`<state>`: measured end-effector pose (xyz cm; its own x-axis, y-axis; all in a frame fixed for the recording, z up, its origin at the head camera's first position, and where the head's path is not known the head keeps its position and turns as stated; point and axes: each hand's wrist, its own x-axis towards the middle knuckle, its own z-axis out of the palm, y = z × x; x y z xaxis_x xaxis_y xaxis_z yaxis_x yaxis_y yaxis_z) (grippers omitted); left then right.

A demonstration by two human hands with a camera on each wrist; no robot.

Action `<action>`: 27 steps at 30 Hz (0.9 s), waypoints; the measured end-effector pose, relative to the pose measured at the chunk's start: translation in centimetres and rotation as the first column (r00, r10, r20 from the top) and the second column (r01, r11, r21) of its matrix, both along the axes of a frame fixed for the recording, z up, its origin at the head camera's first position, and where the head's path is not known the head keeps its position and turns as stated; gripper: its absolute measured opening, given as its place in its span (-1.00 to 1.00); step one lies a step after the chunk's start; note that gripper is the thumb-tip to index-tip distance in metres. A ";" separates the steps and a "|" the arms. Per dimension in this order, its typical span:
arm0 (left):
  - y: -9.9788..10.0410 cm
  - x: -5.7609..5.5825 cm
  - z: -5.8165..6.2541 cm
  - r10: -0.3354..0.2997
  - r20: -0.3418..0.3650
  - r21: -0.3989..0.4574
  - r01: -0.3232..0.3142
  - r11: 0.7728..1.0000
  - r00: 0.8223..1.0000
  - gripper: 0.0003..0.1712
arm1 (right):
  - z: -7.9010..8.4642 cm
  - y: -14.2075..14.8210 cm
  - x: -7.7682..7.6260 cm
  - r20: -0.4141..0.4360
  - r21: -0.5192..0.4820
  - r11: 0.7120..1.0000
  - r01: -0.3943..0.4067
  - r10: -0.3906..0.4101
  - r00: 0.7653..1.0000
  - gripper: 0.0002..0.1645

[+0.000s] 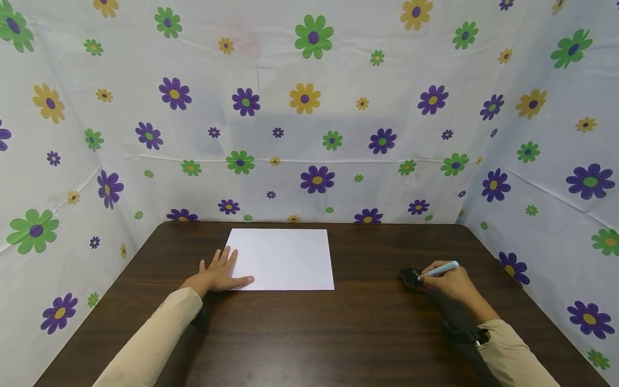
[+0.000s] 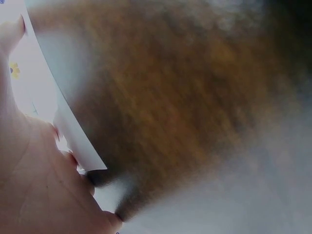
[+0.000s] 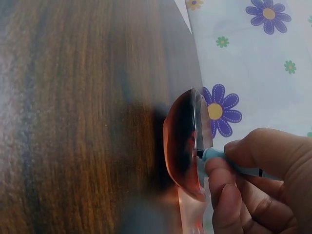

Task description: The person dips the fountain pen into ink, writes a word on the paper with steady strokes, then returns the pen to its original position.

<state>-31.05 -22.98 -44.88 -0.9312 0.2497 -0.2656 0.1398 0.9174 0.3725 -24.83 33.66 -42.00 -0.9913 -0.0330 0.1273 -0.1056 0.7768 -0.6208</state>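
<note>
We are noting the left hand (image 1: 217, 274) lying wide, fingers spread, over the left edge of a flat paper (image 1: 285, 260), which is showing no marks yet. Farther right, a dark spoon (image 1: 410, 278) is meeting the tip of a pen (image 1: 442, 268) that the right hand (image 1: 453, 284) is pinching.

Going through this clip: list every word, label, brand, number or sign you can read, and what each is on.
No readable text in any view.
White paper: no writing visible.
Pen in the right hand: a short dark mark on its barrel, too small to read.
Small dark container: no label visible.
Backdrop: printed flowers only.
</note>
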 end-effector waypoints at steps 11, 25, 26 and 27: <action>-0.5 -0.8 -1.2 0.009 -0.027 0.006 -0.009 1.000 1.000 0.47 | 0.2 -0.4 -0.1 0.008 -0.161 0.987 -0.022 0.023 1.000 -0.78; 0.1 0.4 0.7 0.006 0.005 -0.002 -0.006 1.000 1.000 0.38 | 1.9 -9.5 -3.6 -0.006 -0.480 0.874 -0.074 0.081 0.997 -0.62; 0.2 0.5 0.8 0.008 0.005 0.003 -0.008 1.000 1.000 0.37 | 2.0 -10.4 -3.9 -0.016 -0.496 0.864 -0.084 0.087 0.996 -0.62; 0.2 0.6 0.8 0.009 0.000 0.012 -0.009 1.000 1.000 0.36 | 2.0 -11.3 -4.2 -0.031 -0.513 0.853 -0.093 0.090 0.995 -0.64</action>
